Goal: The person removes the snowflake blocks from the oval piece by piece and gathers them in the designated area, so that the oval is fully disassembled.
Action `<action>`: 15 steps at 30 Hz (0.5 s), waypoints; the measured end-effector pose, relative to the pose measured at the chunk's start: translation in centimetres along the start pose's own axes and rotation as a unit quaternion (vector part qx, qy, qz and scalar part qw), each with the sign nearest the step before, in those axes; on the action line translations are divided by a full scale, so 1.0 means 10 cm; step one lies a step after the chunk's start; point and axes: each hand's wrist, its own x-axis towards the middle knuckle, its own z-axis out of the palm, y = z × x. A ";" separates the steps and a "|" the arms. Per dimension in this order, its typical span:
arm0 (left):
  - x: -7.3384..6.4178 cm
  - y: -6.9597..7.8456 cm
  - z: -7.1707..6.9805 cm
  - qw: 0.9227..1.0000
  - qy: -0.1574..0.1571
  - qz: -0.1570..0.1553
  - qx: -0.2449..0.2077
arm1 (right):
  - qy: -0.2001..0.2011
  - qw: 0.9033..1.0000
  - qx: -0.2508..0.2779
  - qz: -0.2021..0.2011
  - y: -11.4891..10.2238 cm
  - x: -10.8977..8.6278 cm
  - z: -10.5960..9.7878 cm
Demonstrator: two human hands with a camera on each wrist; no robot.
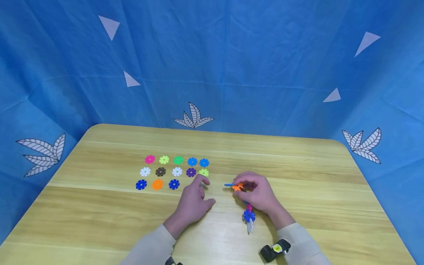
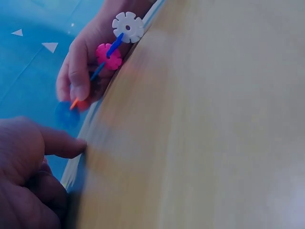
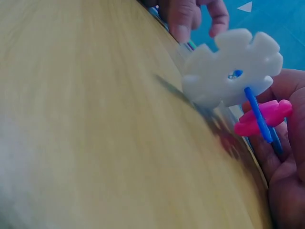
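My right hand [image 1: 256,189] pinches a chain of notched plastic interlocking discs by its orange disc [image 1: 237,187]. A light blue disc [image 1: 229,184] sticks out to the left of that one. Below the hand hang a pink disc [image 1: 249,208], a dark blue disc [image 1: 249,216] and, at the end, a white disc [image 3: 233,69]. Part of the chain is hidden by the fingers. My left hand [image 1: 193,200] is over the table with thumb and forefinger apart, holding nothing. Its bent forefinger is nearest a lime green disc [image 1: 203,172], partly covering it in the head view.
Loose discs lie in rows on the left of the wooden table [image 1: 99,217], among them a pink disc [image 1: 150,159], a brown disc [image 1: 160,172] and an orange disc [image 1: 157,184]. A blue cloth [image 1: 225,55] hangs behind the table and at its sides.
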 end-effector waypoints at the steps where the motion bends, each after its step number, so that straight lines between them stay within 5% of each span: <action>1: 0.01 0.01 0.02 1.000 -0.001 0.005 0.002 | -0.002 1.000 -0.004 -0.001 0.00 0.00 0.00; 15: 0.18 0.10 0.29 0.996 0.026 0.064 -0.048 | -0.016 0.996 0.012 0.090 -0.05 0.03 0.01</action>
